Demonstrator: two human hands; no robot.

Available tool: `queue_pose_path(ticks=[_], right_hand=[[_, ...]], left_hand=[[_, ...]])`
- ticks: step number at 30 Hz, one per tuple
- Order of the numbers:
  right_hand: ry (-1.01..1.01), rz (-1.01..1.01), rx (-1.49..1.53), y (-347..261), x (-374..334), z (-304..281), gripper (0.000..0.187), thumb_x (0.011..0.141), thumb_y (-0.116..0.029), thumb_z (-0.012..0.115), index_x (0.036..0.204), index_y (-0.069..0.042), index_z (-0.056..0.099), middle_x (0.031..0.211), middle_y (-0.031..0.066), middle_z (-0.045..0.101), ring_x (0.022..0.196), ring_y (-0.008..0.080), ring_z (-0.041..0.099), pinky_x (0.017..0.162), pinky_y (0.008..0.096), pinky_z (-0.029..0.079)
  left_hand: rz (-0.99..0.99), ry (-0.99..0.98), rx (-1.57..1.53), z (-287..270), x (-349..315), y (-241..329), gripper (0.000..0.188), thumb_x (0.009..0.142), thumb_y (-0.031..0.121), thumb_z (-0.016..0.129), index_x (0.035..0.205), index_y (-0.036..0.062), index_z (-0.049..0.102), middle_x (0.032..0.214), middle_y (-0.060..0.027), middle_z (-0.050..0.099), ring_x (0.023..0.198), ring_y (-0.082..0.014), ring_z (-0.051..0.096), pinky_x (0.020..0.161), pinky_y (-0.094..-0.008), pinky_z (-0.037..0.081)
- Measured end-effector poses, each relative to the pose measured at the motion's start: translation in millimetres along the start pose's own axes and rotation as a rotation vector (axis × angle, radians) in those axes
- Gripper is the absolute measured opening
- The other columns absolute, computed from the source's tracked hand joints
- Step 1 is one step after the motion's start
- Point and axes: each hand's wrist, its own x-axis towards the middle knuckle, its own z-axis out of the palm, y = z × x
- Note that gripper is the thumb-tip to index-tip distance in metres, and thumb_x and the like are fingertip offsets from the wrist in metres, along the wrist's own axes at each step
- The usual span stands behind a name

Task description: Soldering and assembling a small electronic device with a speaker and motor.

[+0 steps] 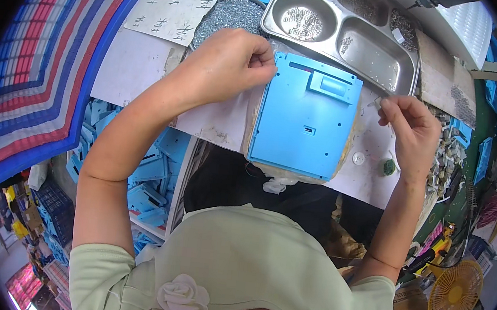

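Note:
A flat blue plastic housing panel [299,121] lies in front of me on a pale pad, with a raised rectangular part near its top edge. My left hand [233,61] is closed at the panel's upper left corner, fingertips pinched together; whatever is between them is hidden. To the right of the panel, my right hand [409,128] is closed in a pinch. A small pale piece [376,102] shows at its fingertips, too small to name. A white disc [358,158] and a small green ball-like thing [388,167] rest on the white table covering below that hand.
Beyond the panel stands a steel compartment tray [333,42] with small metal parts. A round dish of screws [231,20] sits at its left. Blue plastic parts [154,170] fill a crate below left. Small parts [449,153] are heaped at right, near a yellow fan [455,293].

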Motion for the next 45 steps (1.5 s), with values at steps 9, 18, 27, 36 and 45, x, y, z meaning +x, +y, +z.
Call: queue_pose_path(ticks=[9, 18, 27, 36, 45], right_hand=[[-0.012, -0.202, -0.324, -6.0, 27.9, 22.0, 0.014, 0.088, -0.012, 0.079, 0.094, 0.001, 0.077, 0.079, 0.0068, 0.074, 0.071, 0.0098, 0.066, 0.067, 0.0241, 0.052], [-0.157, -0.255, -0.362, 2.1, 48.7, 23.6, 0.018, 0.087, -0.017, 0.079, 0.089, 0.000, 0.077, 0.076, 0.0103, 0.074, 0.065, 0.0148, 0.068, 0.064, 0.0291, 0.053], [-0.248, -0.332, -0.508, 3.4, 57.7, 26.9, 0.016, 0.091, -0.013, 0.078, 0.087, 0.001, 0.071, 0.071, 0.0048, 0.068, 0.066, 0.0071, 0.058, 0.061, 0.0256, 0.047], [-0.313, -0.365, -0.456, 1.4, 60.2, 21.6, 0.017, 0.090, -0.016, 0.078, 0.091, 0.000, 0.070, 0.069, 0.0020, 0.061, 0.062, 0.0080, 0.050, 0.059, 0.0261, 0.042], [-0.207, -0.342, -0.401, -1.7, 34.6, -4.1, 0.016, 0.088, -0.008, 0.077, 0.099, 0.001, 0.071, 0.085, 0.0036, 0.070, 0.076, 0.0107, 0.062, 0.071, 0.0264, 0.050]], left_hand=[[0.056, 0.017, 0.090, -1.5, -0.2, 6.9, 0.020, 0.089, 0.014, 0.072, 0.086, -0.0059, 0.071, 0.069, -0.0113, 0.064, 0.060, -0.0153, 0.058, 0.060, -0.0312, 0.048], [0.208, 0.164, -0.042, 15.7, -16.8, 20.8, 0.007, 0.089, 0.003, 0.072, 0.089, -0.0032, 0.069, 0.077, -0.0096, 0.064, 0.065, -0.0172, 0.060, 0.060, -0.0289, 0.048], [0.481, 0.192, 0.001, 82.1, -4.0, 48.1, 0.009, 0.087, 0.006, 0.074, 0.090, 0.0035, 0.066, 0.079, -0.0106, 0.061, 0.068, -0.0297, 0.063, 0.060, -0.0387, 0.050], [0.553, 0.189, 0.193, 87.2, -1.9, 48.2, 0.012, 0.085, 0.007, 0.076, 0.092, 0.0059, 0.066, 0.082, -0.0087, 0.061, 0.068, -0.0284, 0.064, 0.058, -0.0382, 0.051], [0.528, 0.211, 0.036, 75.3, -12.8, 40.4, 0.015, 0.080, 0.004, 0.080, 0.090, 0.0056, 0.070, 0.078, -0.0071, 0.063, 0.067, -0.0249, 0.065, 0.056, -0.0354, 0.051]])
